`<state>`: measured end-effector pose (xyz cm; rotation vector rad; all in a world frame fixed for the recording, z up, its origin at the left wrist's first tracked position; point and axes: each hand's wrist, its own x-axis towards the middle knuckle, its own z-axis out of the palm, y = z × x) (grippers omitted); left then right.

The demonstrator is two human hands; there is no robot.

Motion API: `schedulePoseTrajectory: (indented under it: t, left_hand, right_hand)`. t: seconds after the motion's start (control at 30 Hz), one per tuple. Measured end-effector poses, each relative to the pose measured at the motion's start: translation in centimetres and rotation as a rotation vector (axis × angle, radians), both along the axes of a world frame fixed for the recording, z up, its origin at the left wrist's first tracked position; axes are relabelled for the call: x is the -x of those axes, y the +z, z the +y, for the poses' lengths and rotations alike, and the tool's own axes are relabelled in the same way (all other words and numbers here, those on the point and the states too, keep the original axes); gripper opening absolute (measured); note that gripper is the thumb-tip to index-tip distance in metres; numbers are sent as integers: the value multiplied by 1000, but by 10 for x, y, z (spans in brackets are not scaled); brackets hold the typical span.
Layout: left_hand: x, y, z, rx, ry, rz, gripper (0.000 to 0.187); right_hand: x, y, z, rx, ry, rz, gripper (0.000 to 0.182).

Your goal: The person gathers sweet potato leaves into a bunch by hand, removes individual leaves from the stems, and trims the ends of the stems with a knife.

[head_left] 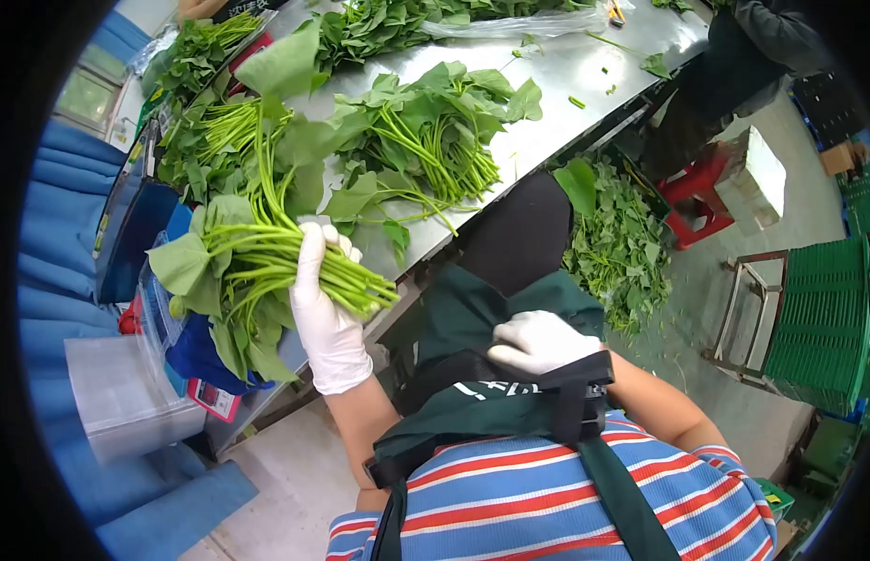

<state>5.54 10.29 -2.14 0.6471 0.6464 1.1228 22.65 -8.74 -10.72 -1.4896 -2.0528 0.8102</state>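
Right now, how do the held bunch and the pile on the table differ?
The bunch is gripped in the left hand, stems gathered tight; the pile lies loose on the table, stems fanned out. The bunch hangs over the table's edge; the pile rests flat. Both are green leafy stalks.

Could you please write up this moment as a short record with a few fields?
left hand: white-gloved left hand in a closed grip around a bundle of leafy greens, stems pointing right
right hand: gloved right hand resting on the dark green apron, holding nothing
table: steel table with a loose pile of greens
floor: leaf scraps by a red stool; green crates at right
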Motion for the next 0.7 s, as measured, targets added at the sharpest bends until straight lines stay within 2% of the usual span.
schedulePoseTrajectory:
  t: [0.03,0.07,0.17,0.23,0.3,0.33,0.37,0.43,0.47,0.5,0.53,0.57,0.6,0.63,0.67,0.7]
  left_hand:
    - [-4,4,3,-2,2,-1,12]
    - [-7,6,7,2,-9,-32,9]
    - [-13,20,16,-80,-80,-82,9]
    - [-15,28,22,-95,-101,-140,10]
    - [-14,31,26,-120,-86,-134,11]
    - [-13,30,26,-140,-67,-106,11]
    - [-14,29,28,-161,-50,-83,11]
    - [-9,26,23,-182,-30,-40,11]
    - [-6,21,22,-173,-36,-25,11]
    - [-3,15,22,-163,-45,-10,11]
    - [-1,7,22,-187,-12,40,10]
    - [2,4,20,-180,-4,65,9]
    - [6,0,20,-202,-24,104,8]
    - [11,-4,20,-224,-41,146,8]
    - [17,-12,22,-239,4,202,9]
    - [18,-13,21,-234,12,203,9]
  right_hand:
    - [-9,2,-9,-138,56,-107,30]
    - [-16,3,-20,-137,62,-106,30]
    - [-36,2,-62,-33,-209,-180,21]
    - [-46,-24,-105,192,-469,-166,21]
    - [-46,-48,-143,136,-597,-294,20]
    - [-38,-37,-142,319,-732,-217,22]
    - [-48,-161,-206,272,-971,131,22]
    - [-48,-161,-207,277,-985,200,21]
    - [-45,-94,-170,450,-961,126,22]
    - [-46,-69,-153,246,-853,169,24]
    - [-52,-43,-133,350,-789,242,24]
    - [-62,-24,-116,457,-719,311,24]
    - [-72,-18,-104,447,-643,355,19]
    - [-81,-7,-85,288,-568,233,15]
    - [-94,0,-46,130,-686,286,13]
    - [-99,13,-19,160,-709,180,12]
